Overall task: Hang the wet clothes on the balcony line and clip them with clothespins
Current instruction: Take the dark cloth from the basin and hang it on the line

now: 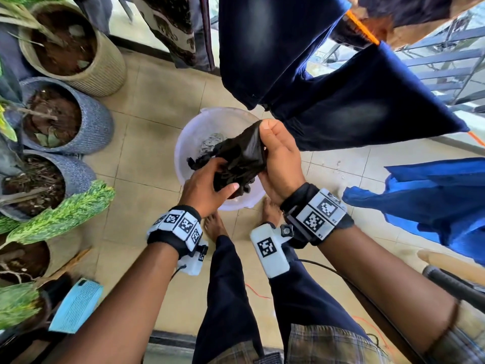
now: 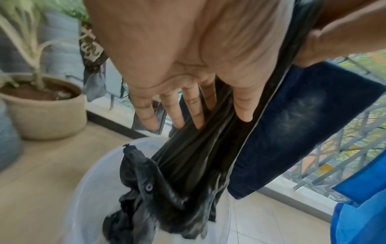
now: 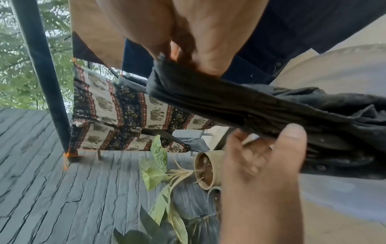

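The wet garment [image 1: 237, 158] is black, the tub [image 1: 183, 143] white. Hung jeans [image 1: 341, 101] are dark navy (faded patches); the line [image 1: 362, 27] is orange.

Potted plants [image 1: 52, 119] — tiled floor [image 1: 147, 101], railing [image 1: 446, 72]

No words, brands or numbers can be read anywhere. The wrist bands [image 1: 181, 227] carry only black-and-white square code patterns — tiny marks beside them stay illegible.
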`<state>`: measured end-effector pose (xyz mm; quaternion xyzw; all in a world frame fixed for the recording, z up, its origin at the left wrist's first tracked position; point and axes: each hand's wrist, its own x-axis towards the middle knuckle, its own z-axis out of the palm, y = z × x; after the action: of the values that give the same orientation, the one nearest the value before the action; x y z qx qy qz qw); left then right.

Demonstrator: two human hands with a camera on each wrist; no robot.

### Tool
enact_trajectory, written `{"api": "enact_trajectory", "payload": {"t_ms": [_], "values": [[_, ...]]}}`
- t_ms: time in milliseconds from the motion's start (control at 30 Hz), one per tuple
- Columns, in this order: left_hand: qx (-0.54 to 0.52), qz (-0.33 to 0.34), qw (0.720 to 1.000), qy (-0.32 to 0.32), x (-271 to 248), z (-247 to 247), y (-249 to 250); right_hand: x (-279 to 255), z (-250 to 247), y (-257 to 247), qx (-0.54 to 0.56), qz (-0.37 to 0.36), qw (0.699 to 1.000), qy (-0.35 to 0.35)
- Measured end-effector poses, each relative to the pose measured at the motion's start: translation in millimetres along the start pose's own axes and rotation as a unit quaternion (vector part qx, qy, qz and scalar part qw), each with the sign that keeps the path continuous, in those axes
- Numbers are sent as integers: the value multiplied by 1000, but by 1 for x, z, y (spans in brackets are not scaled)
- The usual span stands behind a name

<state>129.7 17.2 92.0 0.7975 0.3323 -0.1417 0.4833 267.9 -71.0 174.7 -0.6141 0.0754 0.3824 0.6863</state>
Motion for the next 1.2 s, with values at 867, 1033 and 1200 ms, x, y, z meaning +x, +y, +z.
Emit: {"api": "enact_trajectory", "payload": {"t_ms": [867,1033,1200], "values": [[-144,-115,983,0,-1,72,2,45,-21,-28,99,47,994,9],[-151,-92,984,-22,-21,39,-19,77,-46,15,-97,114,987,51],[-82,-51,994,-48,-15,21,-18,60,-59,60,-206,234,949,38]]}}
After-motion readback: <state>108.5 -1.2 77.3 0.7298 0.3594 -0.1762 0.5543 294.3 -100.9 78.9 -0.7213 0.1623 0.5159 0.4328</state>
